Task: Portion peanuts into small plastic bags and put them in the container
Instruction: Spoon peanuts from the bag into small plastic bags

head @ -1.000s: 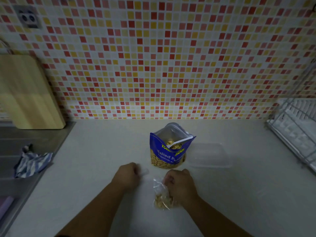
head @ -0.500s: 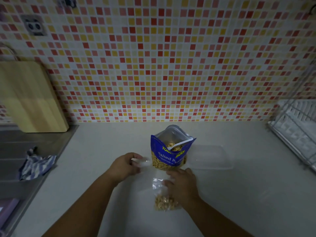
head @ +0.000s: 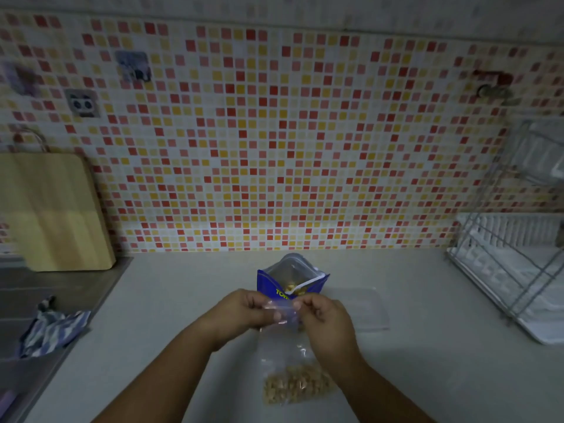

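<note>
Raised off the counter [head: 427, 361] since a moment ago, both forearms now meet in front of the clear container [head: 366, 312] and blue peanut pouch [head: 290, 276]; left hand [head: 244, 309] and right hand [head: 326, 322] pinch the top edge of the small plastic bag [head: 283, 352] between thumb and fingers; peanuts [head: 296, 387] pooled at its lower end.

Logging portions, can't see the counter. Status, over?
Left hand and right hand both pinch the small bag at its top. Peanuts sit at its bottom; bag not yet in container. Blue peanut pouch stands just behind the hands.
</note>
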